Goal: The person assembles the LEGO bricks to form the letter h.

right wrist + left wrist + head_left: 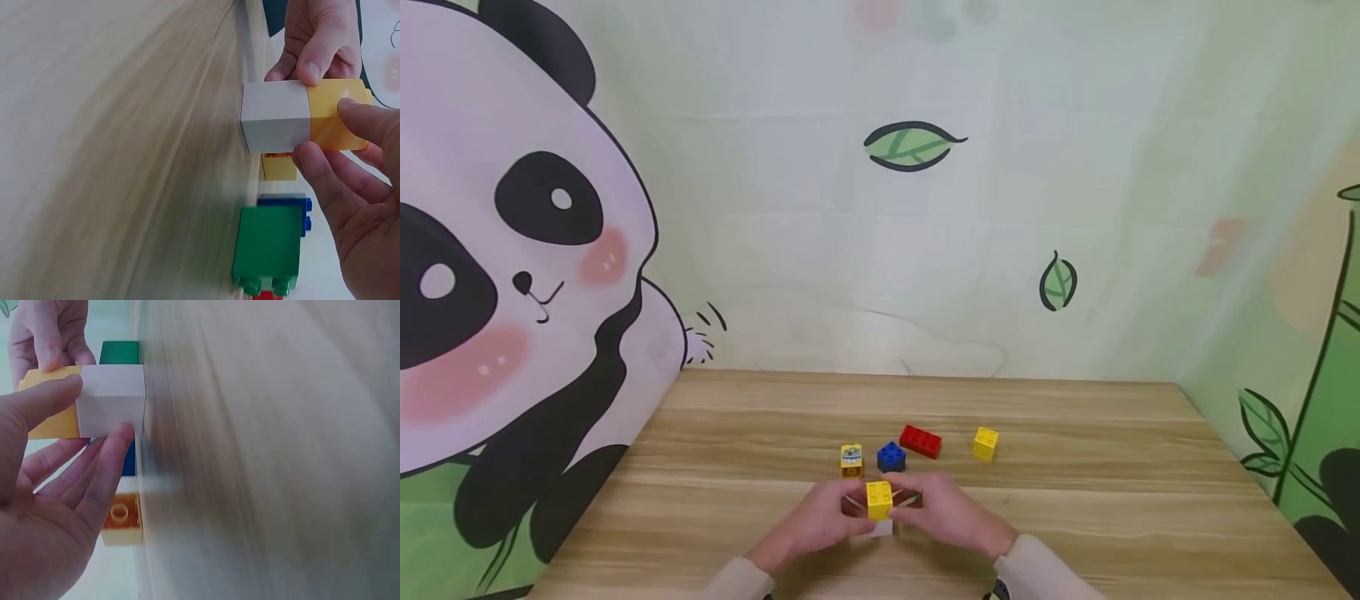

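A yellow toy brick (879, 500) with studs on top sits on a white brick (112, 394), the two forming a small upright stack. My left hand (831, 512) grips this stack from the left, its thumb on the yellow brick and a fingertip against the white one. From the right, my right hand (940, 508) pinches the yellow brick, with one finger near the seam. In the head view the hands and the yellow brick cover most of the white brick. A green brick (269, 240) stands beside the stack, almost hidden by my right hand in the head view.
Just beyond the hands lie a yellow brick with a printed face (852, 461), a blue brick (891, 457) and a long red brick (921, 442). Another yellow brick (986, 444) stands farther right. The wooden table (737, 433) meets a printed cloth backdrop (775, 250).
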### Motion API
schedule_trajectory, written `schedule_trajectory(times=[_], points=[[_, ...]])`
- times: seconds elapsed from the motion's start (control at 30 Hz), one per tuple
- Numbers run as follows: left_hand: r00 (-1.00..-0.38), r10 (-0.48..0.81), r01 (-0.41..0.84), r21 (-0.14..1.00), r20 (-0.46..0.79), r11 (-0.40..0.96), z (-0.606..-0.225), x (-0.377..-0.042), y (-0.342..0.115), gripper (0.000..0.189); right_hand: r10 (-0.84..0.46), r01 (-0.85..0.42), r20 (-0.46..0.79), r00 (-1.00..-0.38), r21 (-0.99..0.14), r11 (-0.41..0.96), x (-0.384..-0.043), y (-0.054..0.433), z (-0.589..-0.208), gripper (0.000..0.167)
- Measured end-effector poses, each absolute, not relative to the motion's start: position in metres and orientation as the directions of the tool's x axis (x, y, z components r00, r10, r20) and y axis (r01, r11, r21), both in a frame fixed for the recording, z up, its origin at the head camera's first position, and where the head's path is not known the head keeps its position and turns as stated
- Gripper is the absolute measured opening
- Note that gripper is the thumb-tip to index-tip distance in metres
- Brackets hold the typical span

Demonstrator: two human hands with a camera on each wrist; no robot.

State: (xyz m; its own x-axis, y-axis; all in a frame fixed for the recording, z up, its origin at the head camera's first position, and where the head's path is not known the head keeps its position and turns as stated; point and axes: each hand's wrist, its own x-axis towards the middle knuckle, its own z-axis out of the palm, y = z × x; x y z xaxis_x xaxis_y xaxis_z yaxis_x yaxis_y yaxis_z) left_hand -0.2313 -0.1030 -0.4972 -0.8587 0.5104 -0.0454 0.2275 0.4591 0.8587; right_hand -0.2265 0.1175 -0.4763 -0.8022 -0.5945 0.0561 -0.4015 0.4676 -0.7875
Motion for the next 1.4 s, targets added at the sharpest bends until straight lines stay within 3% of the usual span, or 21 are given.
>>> schedule_trajectory(times=[0.77,1.4], points=[[-0.843,0.538,0.284,0.858,0.01,0.428,-0.49,-0.24,-0.174,0.027,-0.606,-0.368,0.096,-0.79,-0.864,0.343,-0.24,0.05,-0.478,0.038],[-0.847,0.532,0.272,0.862,0.003,0.427,-0.487,-0.249,-0.202,0.034,-0.565,-0.346,0.101,-0.819,-0.873,0.345,-0.253,0.022,-0.491,0.035]])
